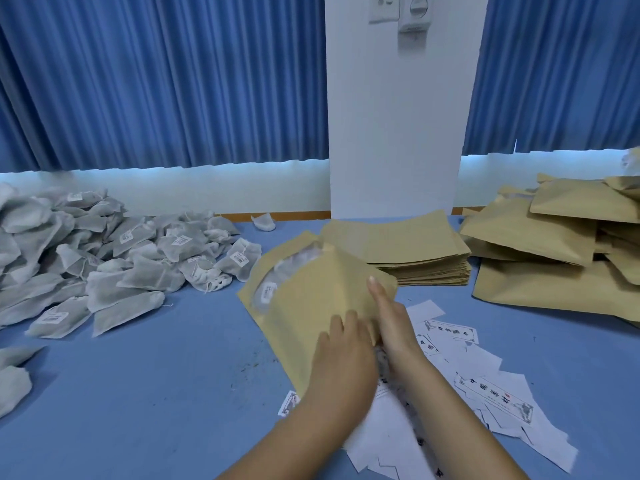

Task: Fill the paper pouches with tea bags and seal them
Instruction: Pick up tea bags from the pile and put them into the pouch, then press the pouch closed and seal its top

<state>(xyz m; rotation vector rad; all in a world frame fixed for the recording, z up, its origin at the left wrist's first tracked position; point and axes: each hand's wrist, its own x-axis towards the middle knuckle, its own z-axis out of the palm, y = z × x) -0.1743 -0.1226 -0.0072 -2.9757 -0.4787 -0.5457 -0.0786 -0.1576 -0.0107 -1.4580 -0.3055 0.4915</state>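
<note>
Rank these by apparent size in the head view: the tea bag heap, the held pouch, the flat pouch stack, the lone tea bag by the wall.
1. tea bag heap
2-3. held pouch and flat pouch stack: look alike, and the pouch is nearer the camera, so unranked
4. lone tea bag

Kraft pouch (322, 296), window showing tea bag (273, 285), mid-table; loose tea bags (104, 265) heaped left.

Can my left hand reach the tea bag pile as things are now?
Probably yes: only bare blue table lies between the left hand and the tea bag pile, though it now holds the paper pouch.
</note>
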